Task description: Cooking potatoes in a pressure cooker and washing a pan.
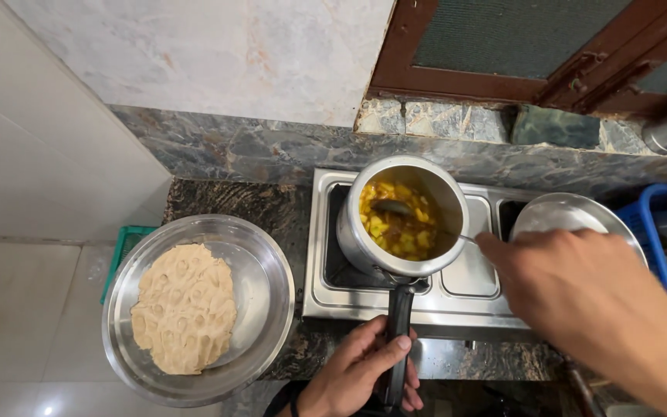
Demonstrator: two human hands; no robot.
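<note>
Left hand (364,369) is gripping the black handle (397,340) of the steel pressure cooker (403,212); right hand (557,278) fingers are pinching the metal spoon (395,208), stirring yellow cooked potato chunks (395,228); dimpled tan dough (184,307) is waiting unrolled in the round steel bowl (268,270).

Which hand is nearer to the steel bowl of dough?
Left. The left hand grips the pressure cooker's black handle, just right of the steel bowl of dough. The right hand holds a spoon in the cooker, farther right.

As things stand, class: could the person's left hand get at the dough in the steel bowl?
Probably yes, once freed. The left hand grips the pot handle; the dough lies uncovered in the steel bowl just beside it, with nothing between them.
</note>
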